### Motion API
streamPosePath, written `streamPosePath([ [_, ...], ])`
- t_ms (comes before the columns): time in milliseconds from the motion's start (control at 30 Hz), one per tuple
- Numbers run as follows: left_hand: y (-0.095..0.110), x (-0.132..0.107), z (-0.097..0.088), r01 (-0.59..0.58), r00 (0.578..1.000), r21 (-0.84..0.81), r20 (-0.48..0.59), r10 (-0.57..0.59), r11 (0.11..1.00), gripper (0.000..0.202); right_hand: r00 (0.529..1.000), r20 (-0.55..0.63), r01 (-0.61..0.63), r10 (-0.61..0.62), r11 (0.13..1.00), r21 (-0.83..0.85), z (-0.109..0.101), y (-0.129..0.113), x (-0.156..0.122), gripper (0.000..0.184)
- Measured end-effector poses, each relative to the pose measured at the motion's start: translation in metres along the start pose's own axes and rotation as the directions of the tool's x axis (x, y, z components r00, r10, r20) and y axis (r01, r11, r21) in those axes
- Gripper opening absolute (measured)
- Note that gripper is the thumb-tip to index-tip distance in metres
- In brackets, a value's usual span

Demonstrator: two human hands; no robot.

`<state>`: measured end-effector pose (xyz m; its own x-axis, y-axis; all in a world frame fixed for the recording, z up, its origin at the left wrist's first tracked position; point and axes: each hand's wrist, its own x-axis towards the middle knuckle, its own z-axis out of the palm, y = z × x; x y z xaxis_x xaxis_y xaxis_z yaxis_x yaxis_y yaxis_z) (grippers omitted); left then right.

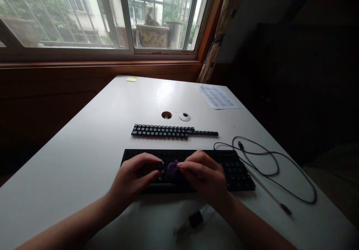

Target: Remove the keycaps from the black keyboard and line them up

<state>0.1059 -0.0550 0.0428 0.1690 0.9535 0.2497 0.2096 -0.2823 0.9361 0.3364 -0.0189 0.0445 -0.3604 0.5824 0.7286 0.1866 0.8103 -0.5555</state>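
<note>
A black keyboard (238,173) lies across the white desk beneath both hands. My left hand (133,173) pinches a small dark keycap (160,165) between thumb and fingers, over the keyboard. Close to its right, my right hand (206,173) has its fingers closed on a crumpled purple cloth (172,170), which sits near the keycap; whether they touch I cannot tell. Beyond the keyboard, rows of loose black keycaps (159,131) stand lined up side by side. The hands and the cloth cover the middle of the keyboard.
To the right a black cable (280,153) loops over the desk (70,149), beside a thin brush (269,192) with a dark tip. A dark block (195,219) lies near my right forearm. Farther back are printed papers (218,97), a yellow note (131,79) and a round desk hole (166,115).
</note>
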Motion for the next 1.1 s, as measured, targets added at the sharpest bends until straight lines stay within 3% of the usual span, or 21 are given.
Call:
streamPosePath([
  [300, -0.012, -0.008, 0.010, 0.082, 0.996, -0.258, 0.049, -0.072, 0.963, 0.033, 1.000, -0.003, -0.031, 0.031, 0.999, -0.020, 0.004, 0.001, 0.000, 0.023],
  [767, -0.006, -0.003, 0.008, 0.285, 0.958, -0.534, 0.193, -0.214, 0.796, 0.013, 1.000, 0.019, 0.014, -0.014, 1.000, -0.006, 0.008, 0.001, -0.005, 0.028],
  [1100, -0.015, 0.000, 0.006, 0.364, 0.931, -0.559, 0.191, -0.311, 0.745, 0.013, 0.999, 0.029, 0.024, -0.023, 1.000, -0.019, 0.008, -0.001, -0.002, 0.025],
])
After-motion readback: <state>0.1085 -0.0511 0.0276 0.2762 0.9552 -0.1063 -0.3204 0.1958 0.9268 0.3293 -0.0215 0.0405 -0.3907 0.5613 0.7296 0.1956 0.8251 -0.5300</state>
